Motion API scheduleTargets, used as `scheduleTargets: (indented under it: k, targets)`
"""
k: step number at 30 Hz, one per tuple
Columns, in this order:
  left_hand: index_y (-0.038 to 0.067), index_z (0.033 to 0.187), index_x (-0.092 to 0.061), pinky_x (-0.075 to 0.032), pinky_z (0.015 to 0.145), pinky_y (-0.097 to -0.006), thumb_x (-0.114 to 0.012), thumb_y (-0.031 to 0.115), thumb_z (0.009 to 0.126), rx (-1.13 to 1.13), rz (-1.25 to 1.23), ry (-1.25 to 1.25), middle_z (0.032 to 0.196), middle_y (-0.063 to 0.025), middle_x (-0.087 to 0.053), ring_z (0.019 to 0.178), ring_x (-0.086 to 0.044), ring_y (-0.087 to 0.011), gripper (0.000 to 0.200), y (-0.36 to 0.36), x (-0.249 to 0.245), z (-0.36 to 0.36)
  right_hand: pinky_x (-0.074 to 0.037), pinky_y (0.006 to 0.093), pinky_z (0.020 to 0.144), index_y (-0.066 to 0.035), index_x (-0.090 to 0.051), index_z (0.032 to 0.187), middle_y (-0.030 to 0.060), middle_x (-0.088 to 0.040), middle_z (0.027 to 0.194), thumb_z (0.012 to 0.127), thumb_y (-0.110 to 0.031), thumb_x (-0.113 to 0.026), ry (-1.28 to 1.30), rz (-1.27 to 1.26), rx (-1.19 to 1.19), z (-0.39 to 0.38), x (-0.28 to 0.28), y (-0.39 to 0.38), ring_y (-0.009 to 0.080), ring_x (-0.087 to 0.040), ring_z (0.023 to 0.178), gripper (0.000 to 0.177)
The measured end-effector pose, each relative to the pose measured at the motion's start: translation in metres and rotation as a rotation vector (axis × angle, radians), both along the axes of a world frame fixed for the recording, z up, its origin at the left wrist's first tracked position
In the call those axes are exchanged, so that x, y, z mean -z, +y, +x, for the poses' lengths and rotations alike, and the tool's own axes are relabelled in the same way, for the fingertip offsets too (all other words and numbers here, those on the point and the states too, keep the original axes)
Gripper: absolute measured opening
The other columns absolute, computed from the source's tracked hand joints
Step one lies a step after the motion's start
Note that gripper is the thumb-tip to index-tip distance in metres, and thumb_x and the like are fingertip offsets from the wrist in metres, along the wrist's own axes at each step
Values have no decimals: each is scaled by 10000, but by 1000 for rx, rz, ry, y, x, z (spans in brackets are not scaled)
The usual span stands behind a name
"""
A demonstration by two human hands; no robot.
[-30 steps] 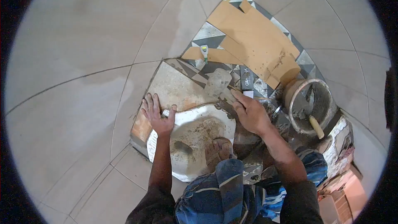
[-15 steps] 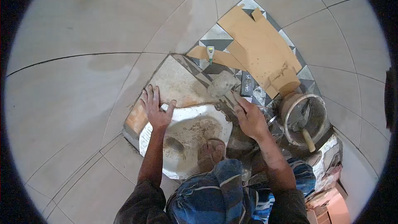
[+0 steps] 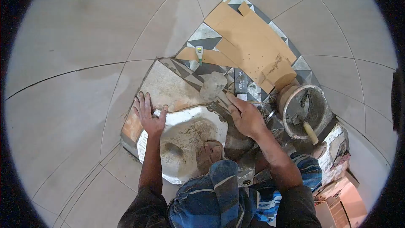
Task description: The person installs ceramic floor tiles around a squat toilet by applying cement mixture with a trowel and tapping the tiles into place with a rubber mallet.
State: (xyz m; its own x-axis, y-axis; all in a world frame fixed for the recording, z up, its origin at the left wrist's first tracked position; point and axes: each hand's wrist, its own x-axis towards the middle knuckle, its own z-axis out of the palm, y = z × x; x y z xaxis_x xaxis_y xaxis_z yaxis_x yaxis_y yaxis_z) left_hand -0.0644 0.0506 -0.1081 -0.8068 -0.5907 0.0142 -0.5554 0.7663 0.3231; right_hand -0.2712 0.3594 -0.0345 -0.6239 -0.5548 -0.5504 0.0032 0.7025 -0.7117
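Note:
My left hand (image 3: 150, 116) lies with fingers spread over the edge of a tile (image 3: 168, 85) and the rim of a white squat toilet pan (image 3: 168, 164). My right hand (image 3: 247, 116) is closed round the handle of a trowel (image 3: 213, 86). The trowel's dirty blade is over the tile's right edge, near patterned floor tiles. Wet mortar shows along the pan's upper right rim. A bare foot in a sandal rests in the soiled pan.
A bucket (image 3: 304, 112) of mortar with a wooden-handled tool (image 3: 311, 132) stands at the right. Cardboard (image 3: 253, 42) covers patterned tiles. A small green-tipped tool (image 3: 199, 55) and a dark box (image 3: 241, 81) lie nearby. Tiled walls (image 3: 76, 114) surround the corner.
The camera view has shifted, so the floor and bucket appear further left. Both hands keep nearly the same places relative to the tile and pan. The trowel remains in my right hand.

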Motion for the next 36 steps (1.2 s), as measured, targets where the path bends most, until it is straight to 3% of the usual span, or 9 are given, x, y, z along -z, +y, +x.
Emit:
scheduleTargets:
  k: [9, 15, 18, 21, 23, 30, 32, 33, 36]
  targets:
    - [122, 1562, -489, -100, 1252, -653, -819, 422, 824, -11, 11, 35, 1677, -173, -371, 1572, -247, -446, 862, -1, 3, 1, -477, 486, 1105, -69, -559, 1472, 245, -621, 1399, 1039, -236, -517, 1, -32, 121, -9, -3, -1, 440, -592, 1284, 466]
    - [117, 1565, -483, -88, 1254, -654, -818, 417, 820, -6, 20, 57, 1677, -173, -372, 1573, -243, -448, 869, 0, 5, 0, -490, 443, 1076, -53, -568, 1464, 273, -643, 1361, 1047, -223, -547, 18, -11, 2, -5, 1, 3, 425, -628, 1256, 450]
    - [117, 1567, -479, -76, 1256, -653, -815, 418, 821, -9, 23, 46, 1677, -176, -371, 1573, -240, -451, 872, -1, 4, -1, -477, 493, 1104, -70, -564, 1465, 238, -630, 1392, 1028, -211, -516, 10, -21, -1, -6, 2, 2, 437, -600, 1276, 462]
    - [118, 1568, -478, -64, 1258, -652, -814, 413, 824, 3, 18, 41, 1677, -180, -369, 1574, -238, -454, 869, -2, 4, 0, -477, 488, 1109, -70, -557, 1472, 240, -631, 1393, 1022, -212, -516, 21, -77, 116, -2, 8, -1, 437, -599, 1283, 474]
    - [118, 1568, -478, -59, 1259, -650, -814, 407, 825, 10, 23, 52, 1677, -182, -368, 1574, -237, -455, 866, -2, 4, -1, -497, 420, 1073, -23, -577, 1444, 273, -652, 1344, 1029, -161, -567, 113, -131, 148, 2, 11, -3, 415, -634, 1257, 438]
    - [95, 1569, -473, -63, 1259, -644, -822, 390, 821, 3, 1, 0, 1674, -194, -369, 1576, -235, -452, 876, -2, -3, -5, -497, 417, 1070, -14, -584, 1437, 268, -660, 1338, 1037, -180, -576, 108, -51, -9, -6, 4, -7, 399, -642, 1258, 433]
    - [97, 1570, -473, -64, 1258, -644, -822, 396, 823, 9, 34, 20, 1673, -194, -370, 1577, -233, -452, 877, -1, -3, -4, -497, 430, 1070, -15, -587, 1436, 272, -664, 1326, 1029, -175, -582, 138, -94, 101, -4, 6, -6, 407, -647, 1241, 438]
    - [98, 1569, -475, -68, 1257, -646, -816, 409, 830, 5, 40, 22, 1675, -194, -365, 1575, -233, -457, 871, 0, -4, -5, -508, 494, 1067, -111, -564, 1480, 236, -619, 1408, 1041, -235, -537, 131, -97, 92, -3, 11, -4, 436, -630, 1238, 457]
    - [100, 1570, -474, -76, 1255, -650, -812, 417, 835, 20, 24, 40, 1679, -194, -358, 1572, -237, -462, 869, -2, -1, -3, -532, 506, 1025, -106, -597, 1445, 244, -645, 1360, 1044, -263, -553, 164, -125, 23, 7, 13, -4, 449, -651, 1193, 433]
